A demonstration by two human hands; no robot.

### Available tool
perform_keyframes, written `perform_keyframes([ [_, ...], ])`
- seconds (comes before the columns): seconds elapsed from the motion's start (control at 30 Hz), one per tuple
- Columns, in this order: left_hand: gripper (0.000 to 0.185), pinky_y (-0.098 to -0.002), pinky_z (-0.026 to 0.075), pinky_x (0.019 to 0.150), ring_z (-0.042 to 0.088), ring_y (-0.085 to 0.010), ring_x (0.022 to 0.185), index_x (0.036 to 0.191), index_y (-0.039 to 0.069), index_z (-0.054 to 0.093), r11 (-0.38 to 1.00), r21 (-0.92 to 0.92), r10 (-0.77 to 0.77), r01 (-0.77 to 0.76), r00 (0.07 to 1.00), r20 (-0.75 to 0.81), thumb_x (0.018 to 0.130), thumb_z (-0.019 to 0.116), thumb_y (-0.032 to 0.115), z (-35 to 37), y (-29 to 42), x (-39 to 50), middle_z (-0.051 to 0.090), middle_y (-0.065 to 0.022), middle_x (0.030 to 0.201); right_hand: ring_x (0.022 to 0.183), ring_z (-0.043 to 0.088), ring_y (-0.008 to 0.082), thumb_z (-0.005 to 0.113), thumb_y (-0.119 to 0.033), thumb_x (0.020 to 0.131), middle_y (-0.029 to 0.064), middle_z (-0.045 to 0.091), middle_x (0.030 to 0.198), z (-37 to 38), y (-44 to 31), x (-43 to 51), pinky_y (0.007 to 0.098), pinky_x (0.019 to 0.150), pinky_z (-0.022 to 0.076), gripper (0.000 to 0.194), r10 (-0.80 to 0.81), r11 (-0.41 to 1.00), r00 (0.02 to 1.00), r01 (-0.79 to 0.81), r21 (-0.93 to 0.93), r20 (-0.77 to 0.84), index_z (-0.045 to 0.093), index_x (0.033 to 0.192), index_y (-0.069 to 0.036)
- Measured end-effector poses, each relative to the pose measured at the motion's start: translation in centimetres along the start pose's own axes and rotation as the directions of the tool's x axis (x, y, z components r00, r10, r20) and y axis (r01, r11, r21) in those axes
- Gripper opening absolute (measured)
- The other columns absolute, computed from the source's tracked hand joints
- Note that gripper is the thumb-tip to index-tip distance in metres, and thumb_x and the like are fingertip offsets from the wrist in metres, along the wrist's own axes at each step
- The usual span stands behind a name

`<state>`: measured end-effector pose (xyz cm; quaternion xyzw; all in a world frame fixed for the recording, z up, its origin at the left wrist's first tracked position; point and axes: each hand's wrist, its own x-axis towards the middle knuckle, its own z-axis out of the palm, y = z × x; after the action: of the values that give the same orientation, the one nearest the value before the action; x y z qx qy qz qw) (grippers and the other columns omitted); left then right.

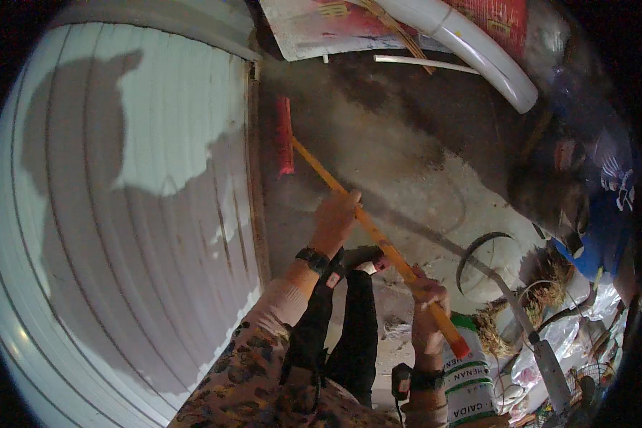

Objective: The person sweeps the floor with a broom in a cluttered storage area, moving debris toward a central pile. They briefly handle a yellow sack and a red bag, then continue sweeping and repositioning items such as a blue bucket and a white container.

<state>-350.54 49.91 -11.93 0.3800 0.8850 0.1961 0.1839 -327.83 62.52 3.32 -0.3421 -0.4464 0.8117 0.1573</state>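
Both my hands hold the yellow-orange handle of a broom, which slants across the view. My left hand wraps the handle farther up, towards the broom head. Lower down, near the red end of the handle, my right hand grips it. The red broom head is low by the concrete floor, close to the base of a ribbed wall panel. Whether its bristles touch the floor cannot be told.
A white pipe and a thin white strip lie at the far side. To my right are a printed woven sack, clear plastic bags, a dark curved band and blue material. Dark dirt marks the floor.
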Motion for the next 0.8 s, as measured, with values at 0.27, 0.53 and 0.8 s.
perform_keyframes([
  [0.27,0.023,-0.0426,0.052,0.072,0.065,-0.0330,0.088,0.102,0.003,0.061,0.978,-0.207,0.022,-0.034,0.998,-0.060,0.091,0.063,0.023,-2.9,-4.1,5.4,0.066,-0.0175,0.093,0.133,0.045,0.0350,0.061,-0.020,0.097,0.0127,0.057,0.126,4.5,2.6,3.9,0.0499,0.111,0.0358,0.013,-0.094,0.995,0.995,0.095,0.017,-0.035,0.051,0.095,-0.012],
  [0.53,0.029,-0.0432,0.051,0.081,0.065,-0.0266,0.091,0.108,0.000,0.063,0.871,-0.318,-0.323,0.373,0.925,0.199,0.092,0.066,0.024,-1.6,-10.8,1.1,0.068,-0.0085,0.095,0.129,0.049,0.0311,0.060,-0.023,0.095,0.0135,0.056,0.128,6.6,6.6,2.7,0.0452,0.109,0.0379,0.024,0.234,0.972,0.970,-0.234,-0.010,0.062,0.055,0.113,-0.008],
  [0.8,0.022,-0.0469,0.054,0.066,0.065,-0.0389,0.080,0.107,0.010,0.064,0.997,0.008,-0.077,0.078,0.963,0.256,0.089,0.062,0.023,0.0,-0.9,-10.1,0.064,-0.0165,0.085,0.130,0.050,0.0280,0.059,-0.022,0.098,0.0105,0.059,0.117,1.6,1.5,-6.7,0.0399,0.109,0.0387,0.030,0.199,0.980,0.966,-0.200,0.007,-0.166,0.057,0.116,0.001],
])
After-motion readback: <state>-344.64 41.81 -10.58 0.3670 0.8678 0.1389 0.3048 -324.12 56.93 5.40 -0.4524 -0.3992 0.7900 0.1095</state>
